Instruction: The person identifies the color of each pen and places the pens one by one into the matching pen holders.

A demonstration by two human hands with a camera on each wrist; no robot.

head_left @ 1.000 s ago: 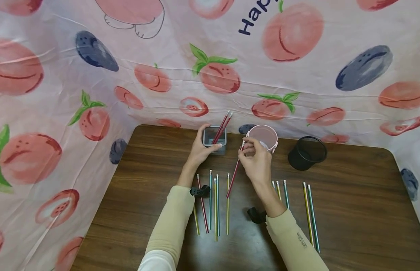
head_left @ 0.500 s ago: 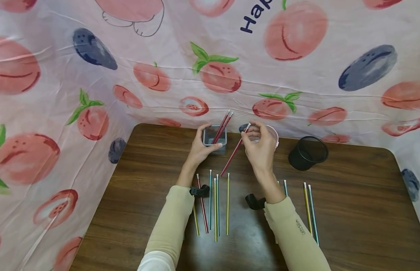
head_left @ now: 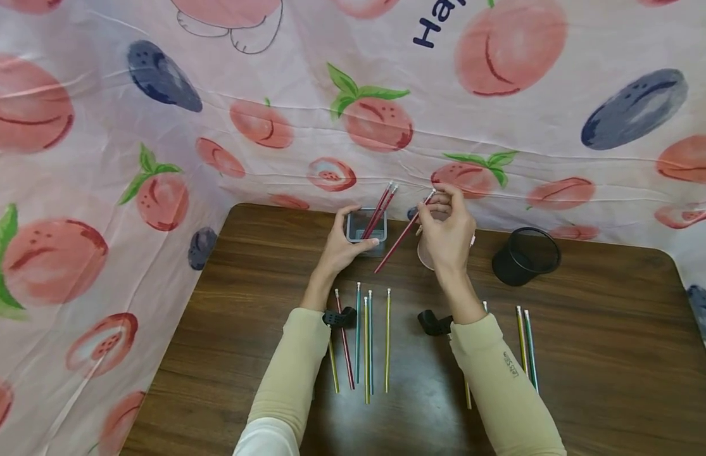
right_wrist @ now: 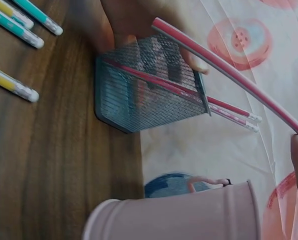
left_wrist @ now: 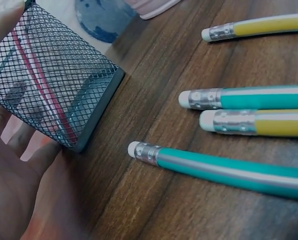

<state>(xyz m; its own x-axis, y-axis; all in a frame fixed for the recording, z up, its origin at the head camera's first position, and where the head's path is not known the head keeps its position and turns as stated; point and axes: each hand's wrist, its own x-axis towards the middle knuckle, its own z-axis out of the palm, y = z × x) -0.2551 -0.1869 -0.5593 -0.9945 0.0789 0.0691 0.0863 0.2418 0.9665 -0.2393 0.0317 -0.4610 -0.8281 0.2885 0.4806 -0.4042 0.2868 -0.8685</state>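
My left hand (head_left: 342,246) grips the near side of a square grey mesh holder (head_left: 364,226) at the back of the table. Two red pencils (head_left: 381,209) lean in it. In the left wrist view the holder (left_wrist: 49,85) rests against my palm (left_wrist: 14,195). My right hand (head_left: 439,206) pinches a red pencil (head_left: 399,237) near its eraser end. It hangs slanted in the air just right of the holder, tip pointing down and left. In the right wrist view this pencil (right_wrist: 229,72) crosses above the holder (right_wrist: 149,92). A pink cup (head_left: 425,256) stands partly hidden behind my right hand.
A round black mesh cup (head_left: 526,256) stands at the back right. Several teal, yellow and red pencils (head_left: 366,335) lie in a row between my forearms, and more lie beside the right forearm (head_left: 526,345). A peach-print cloth (head_left: 159,126) walls the table (head_left: 603,354).
My right hand has lifted the red pencil off the table, up and back towards the square holder. The left hand has kept its hold on the holder.
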